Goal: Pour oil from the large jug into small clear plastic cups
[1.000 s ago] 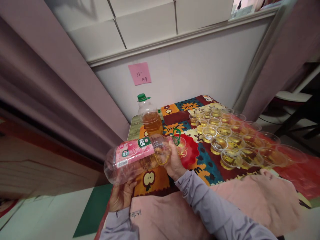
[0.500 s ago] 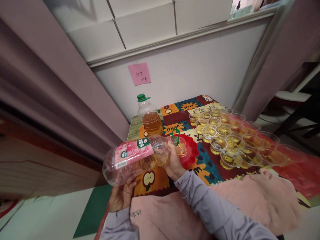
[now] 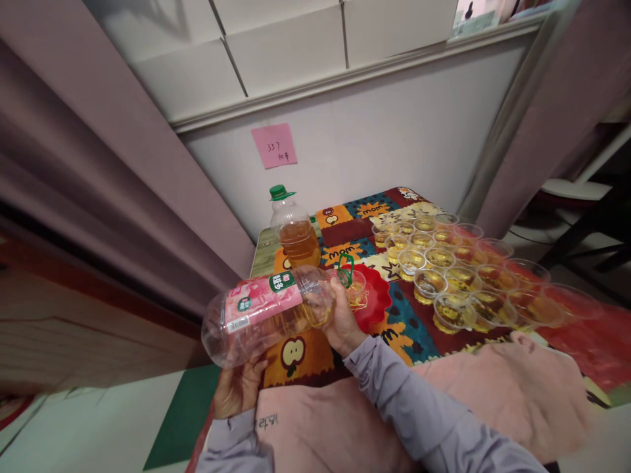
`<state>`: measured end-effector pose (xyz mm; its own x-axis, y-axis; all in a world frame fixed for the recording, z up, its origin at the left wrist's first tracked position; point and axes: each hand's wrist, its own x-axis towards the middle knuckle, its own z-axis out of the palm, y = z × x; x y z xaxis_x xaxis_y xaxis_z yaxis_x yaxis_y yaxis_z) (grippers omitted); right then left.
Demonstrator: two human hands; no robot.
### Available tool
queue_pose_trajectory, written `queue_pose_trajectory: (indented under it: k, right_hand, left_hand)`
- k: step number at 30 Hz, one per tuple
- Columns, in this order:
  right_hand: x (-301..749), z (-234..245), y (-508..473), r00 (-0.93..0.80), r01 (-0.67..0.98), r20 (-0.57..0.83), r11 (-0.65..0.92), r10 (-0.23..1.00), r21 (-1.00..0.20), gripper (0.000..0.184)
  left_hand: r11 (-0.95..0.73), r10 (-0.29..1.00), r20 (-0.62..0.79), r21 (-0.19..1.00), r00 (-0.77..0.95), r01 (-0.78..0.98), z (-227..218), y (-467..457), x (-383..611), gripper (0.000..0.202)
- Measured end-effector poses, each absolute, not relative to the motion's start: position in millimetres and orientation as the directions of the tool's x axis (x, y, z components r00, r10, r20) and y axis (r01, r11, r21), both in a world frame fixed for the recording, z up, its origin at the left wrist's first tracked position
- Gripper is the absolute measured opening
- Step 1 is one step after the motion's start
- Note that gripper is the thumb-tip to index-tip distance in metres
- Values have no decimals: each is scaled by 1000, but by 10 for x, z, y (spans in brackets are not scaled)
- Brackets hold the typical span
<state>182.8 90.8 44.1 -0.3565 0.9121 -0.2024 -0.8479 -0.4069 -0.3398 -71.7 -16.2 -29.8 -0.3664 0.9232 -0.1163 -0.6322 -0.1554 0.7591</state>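
Note:
A large clear plastic bottle (image 3: 266, 302) with a pink label lies almost on its side in the air, its mouth toward the right. My right hand (image 3: 344, 326) grips it near the neck, fingers wrapped round. Under its base end, my left hand (image 3: 240, 389) supports the bottle from below; some of its fingers are hidden. Yellow liquid has gathered along the bottle's lower side. A green handle ring (image 3: 346, 270) hangs at the neck. Below the mouth, a clear plastic cup (image 3: 359, 284) with some liquid stands on a red scalloped plate (image 3: 380, 309).
A second bottle (image 3: 298, 240) of amber liquid, green-capped, stands upright behind. Several clear cups (image 3: 431, 284) of yellow liquid crowd the right of the patterned tablecloth (image 3: 335, 238). Red plastic (image 3: 596, 348) lies at the right edge. A wall (image 3: 374, 144) rises behind the table.
Almost nothing differs. Both hands keep hold of the tilted bottle in nearly the same place; the view has shifted very slightly.

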Motion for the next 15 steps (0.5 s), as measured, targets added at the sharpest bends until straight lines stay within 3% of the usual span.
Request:
queue_pose_trajectory:
  k: [15]
  right_hand:
    - [1834, 505, 901, -371, -839, -246, -437, 895, -325, 43]
  left_hand:
    - [-150, 904, -121, 809, -411, -568, -229, -176, -644, 68]
